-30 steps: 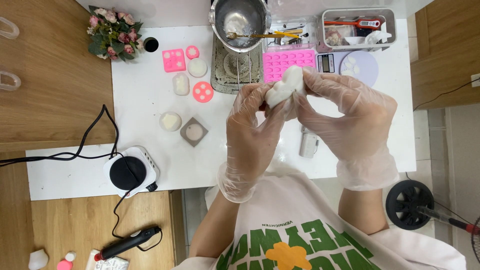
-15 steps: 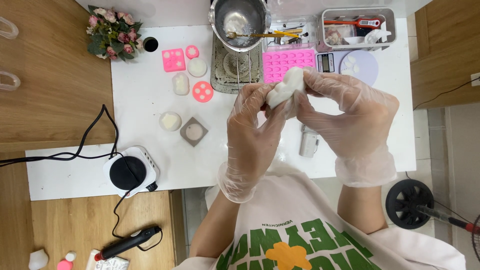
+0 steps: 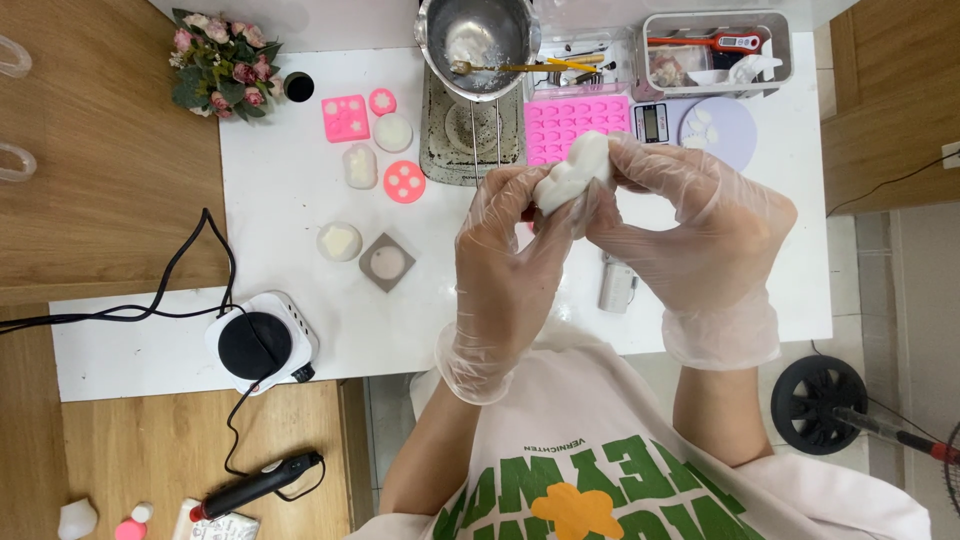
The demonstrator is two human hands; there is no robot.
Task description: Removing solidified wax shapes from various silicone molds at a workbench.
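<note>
In the head view, both gloved hands meet above the white surface (image 3: 300,200) and pinch one small white moulded piece (image 3: 572,170) between them. The left hand (image 3: 510,255) is closed on its lower part, fingers curled up from below; the right hand (image 3: 690,225) is closed on its upper side, thumb and fingertips pressing from the right. The piece sits between the fingertips of both hands, raised off the surface. Just beyond the hands lies a pink silicone mould tray (image 3: 575,120), and beyond that a steel pot (image 3: 478,40) with a spoon (image 3: 520,68) resting in it. Beyond the right hand are a lilac disc (image 3: 718,130) and a clear box (image 3: 715,50) of tools. Well to the left of the left hand lie small pink moulds (image 3: 347,117), and nearer the person a small hotplate (image 3: 260,343).
</note>
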